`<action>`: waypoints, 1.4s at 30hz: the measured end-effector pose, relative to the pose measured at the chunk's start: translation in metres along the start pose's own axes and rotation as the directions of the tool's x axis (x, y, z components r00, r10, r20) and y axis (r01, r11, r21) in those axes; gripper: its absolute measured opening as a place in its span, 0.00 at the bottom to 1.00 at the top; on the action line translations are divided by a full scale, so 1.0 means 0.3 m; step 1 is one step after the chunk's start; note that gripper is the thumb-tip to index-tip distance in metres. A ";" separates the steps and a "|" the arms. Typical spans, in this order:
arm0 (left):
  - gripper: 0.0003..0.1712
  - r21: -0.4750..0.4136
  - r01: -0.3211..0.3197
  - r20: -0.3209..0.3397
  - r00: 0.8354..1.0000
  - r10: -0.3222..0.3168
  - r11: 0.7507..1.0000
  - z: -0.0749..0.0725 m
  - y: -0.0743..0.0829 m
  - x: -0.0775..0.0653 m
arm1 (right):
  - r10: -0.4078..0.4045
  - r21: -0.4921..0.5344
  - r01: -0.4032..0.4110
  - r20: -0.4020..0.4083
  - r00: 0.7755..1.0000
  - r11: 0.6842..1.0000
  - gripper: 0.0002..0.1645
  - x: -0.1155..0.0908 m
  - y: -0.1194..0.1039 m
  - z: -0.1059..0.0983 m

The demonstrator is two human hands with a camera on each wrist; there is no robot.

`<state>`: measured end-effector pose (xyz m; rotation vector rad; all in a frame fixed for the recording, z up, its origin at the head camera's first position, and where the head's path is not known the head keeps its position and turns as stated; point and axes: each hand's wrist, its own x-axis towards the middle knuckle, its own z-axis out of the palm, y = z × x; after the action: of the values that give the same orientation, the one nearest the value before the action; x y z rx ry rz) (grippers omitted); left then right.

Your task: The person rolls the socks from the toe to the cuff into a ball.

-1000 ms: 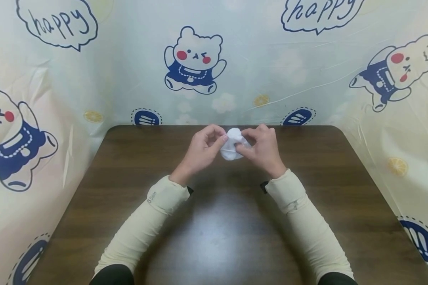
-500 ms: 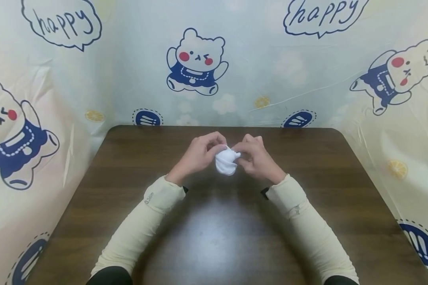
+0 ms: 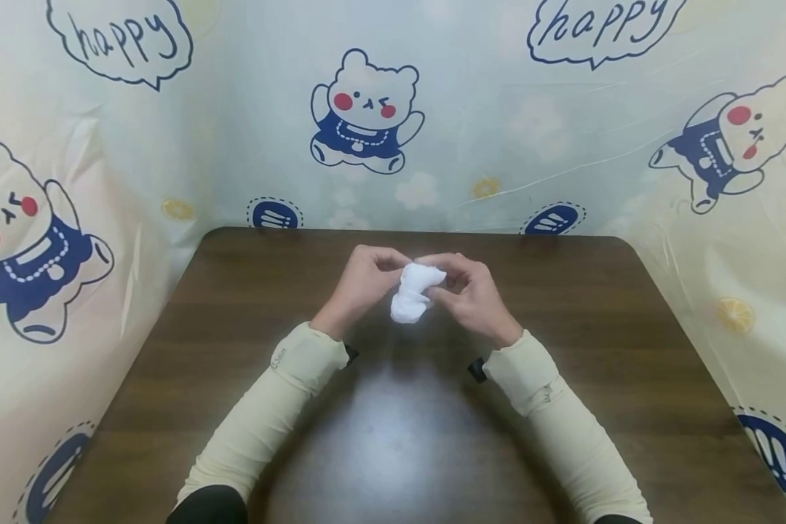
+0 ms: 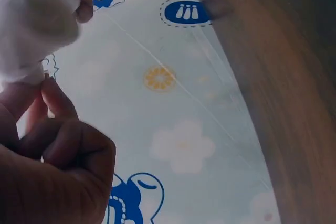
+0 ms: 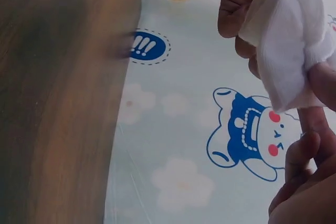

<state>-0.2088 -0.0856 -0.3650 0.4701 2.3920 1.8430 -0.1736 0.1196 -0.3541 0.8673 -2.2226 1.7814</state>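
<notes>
Between both hands, over the far half of the table, is a small piece of soft white cloth (image 3: 410, 300), bunched up and hanging in folds. My left hand (image 3: 356, 292) pinches its upper left edge between thumb and fingers. From the other side my right hand (image 3: 477, 300) grips it, thumb at the lower right and fingers behind. In the right wrist view the white cloth (image 5: 289, 45) shows fine ribbing and a fold running down to a pointed end. The left wrist view has the white cloth (image 4: 39, 30) blurred above the left thumb and fingertips.
A dark brown wooden table (image 3: 288, 407) lies under both arms, its far edge just beyond the hands. Behind it and at both sides hangs a pale printed curtain (image 3: 236, 124) with cartoon bears. Cream sleeves (image 3: 255, 422) cover the forearms.
The white cloth has come down slightly toward me and turned from a flat rounded shape into a twisted, bunched one. Both hands moved with it, and the right fingers have shifted their grip.
</notes>
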 end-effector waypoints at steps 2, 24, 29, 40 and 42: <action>0.07 0.000 0.005 0.016 1.000 -0.005 1.000 -0.008 0.004 -0.007 | 0.026 -0.017 -0.026 0.002 1.000 1.000 0.21 -0.002 -0.011 -0.010; 0.14 0.284 -0.809 0.222 0.577 0.786 0.514 0.007 0.044 -0.009 | 0.092 -0.137 -0.109 -0.123 0.988 0.985 0.12 0.017 0.086 -0.121; 0.14 0.333 -0.802 0.256 0.583 0.771 0.496 0.009 0.037 -0.014 | 0.138 -0.166 -0.157 -0.117 0.983 0.974 0.13 0.008 0.096 -0.132; 0.11 0.512 -0.752 0.249 0.592 0.766 0.415 0.039 0.005 -0.011 | 0.409 0.499 -0.172 -0.417 0.812 0.850 0.14 0.025 0.073 -0.086; 0.10 0.515 -0.749 0.223 0.588 0.778 0.418 0.062 -0.013 -0.008 | 0.489 0.616 -0.131 -0.457 0.743 0.777 0.13 0.038 0.058 -0.060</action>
<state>-0.2026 -0.0699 -0.3741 1.8958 3.0155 1.1876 -0.1962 0.1346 -0.3585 -0.1020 -1.5095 2.4778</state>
